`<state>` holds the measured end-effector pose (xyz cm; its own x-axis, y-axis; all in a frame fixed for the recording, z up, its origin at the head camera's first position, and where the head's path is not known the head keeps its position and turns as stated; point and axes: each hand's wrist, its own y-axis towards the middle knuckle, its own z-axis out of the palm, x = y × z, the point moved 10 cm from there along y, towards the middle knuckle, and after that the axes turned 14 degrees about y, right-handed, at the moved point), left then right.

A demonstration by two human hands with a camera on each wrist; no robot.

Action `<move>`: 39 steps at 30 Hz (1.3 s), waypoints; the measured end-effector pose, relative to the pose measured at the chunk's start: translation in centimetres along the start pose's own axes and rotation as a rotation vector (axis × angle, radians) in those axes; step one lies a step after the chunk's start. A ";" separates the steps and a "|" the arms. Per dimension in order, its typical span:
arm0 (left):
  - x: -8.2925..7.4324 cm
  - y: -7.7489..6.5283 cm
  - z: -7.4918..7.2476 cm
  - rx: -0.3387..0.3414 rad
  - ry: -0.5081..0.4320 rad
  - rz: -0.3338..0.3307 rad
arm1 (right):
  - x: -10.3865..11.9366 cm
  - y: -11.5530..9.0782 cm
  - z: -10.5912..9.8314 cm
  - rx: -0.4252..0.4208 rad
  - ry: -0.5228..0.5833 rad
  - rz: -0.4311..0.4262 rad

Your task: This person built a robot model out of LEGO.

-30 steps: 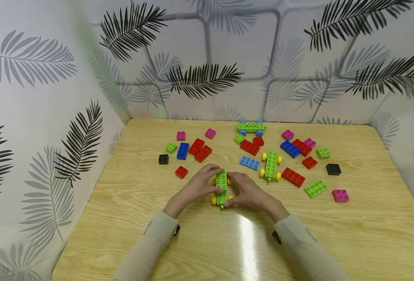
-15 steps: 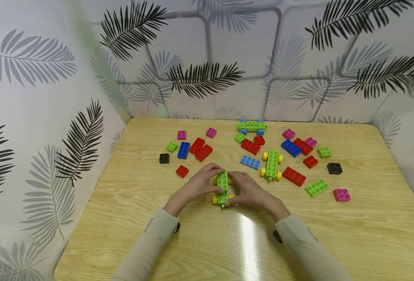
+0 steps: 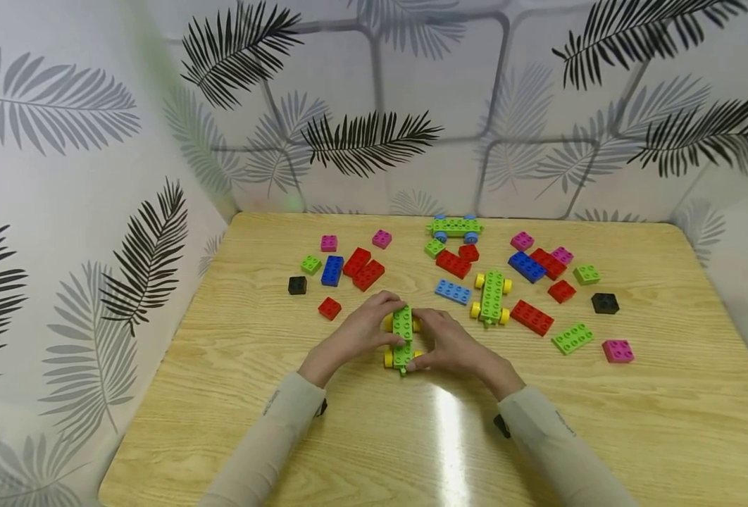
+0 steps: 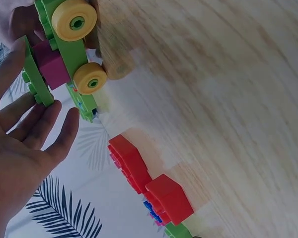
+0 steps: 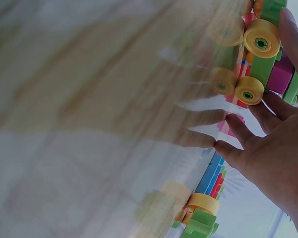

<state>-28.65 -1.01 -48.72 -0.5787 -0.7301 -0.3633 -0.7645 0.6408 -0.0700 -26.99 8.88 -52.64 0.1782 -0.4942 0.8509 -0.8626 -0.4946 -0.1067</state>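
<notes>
Between both hands stands a green toy car base (image 3: pixel 403 360) with yellow wheels. A magenta brick (image 4: pixel 51 65) sits on the base, and a green brick plate (image 3: pixel 402 325) lies on top of it. My left hand (image 3: pixel 369 327) pinches the green plate, thumb at its near end and fingers at its far end. From the right side my right hand (image 3: pixel 450 345) holds the car base, its thumb near the front end and its fingers behind. In the head view the magenta brick is hidden beneath the plate; the right wrist view shows its side.
A second yellow-wheeled car base (image 3: pixel 491 297) stands to the right. Farther back is a blue-wheeled base (image 3: pixel 454 227). Loose bricks lie around, including a light blue brick (image 3: pixel 453 291), a long red brick (image 3: pixel 532 318), a green brick (image 3: pixel 573 339) and a small red brick (image 3: pixel 329 308).
The whole head view has shifted very slightly. Both hands keep their grip on the car, and the left hand has risen a touch; the loose bricks lie where they were.
</notes>
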 end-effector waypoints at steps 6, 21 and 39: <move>-0.1 0.4 -0.2 0.010 0.014 -0.002 | 0.1 0.1 -0.3 -0.006 -0.024 -0.012; -0.7 0.7 0.1 0.007 -0.044 -0.014 | -0.3 -0.3 -0.8 -0.015 -0.029 0.002; 4.7 -1.3 -1.5 -0.185 -0.184 -0.162 | -0.1 0.2 -0.2 -0.031 -0.007 -0.013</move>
<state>-30.82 -5.66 -48.91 -0.3967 -0.7531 -0.5248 -0.8912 0.4529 0.0238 -27.28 8.90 -52.63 0.1923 -0.4932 0.8484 -0.8744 -0.4785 -0.0799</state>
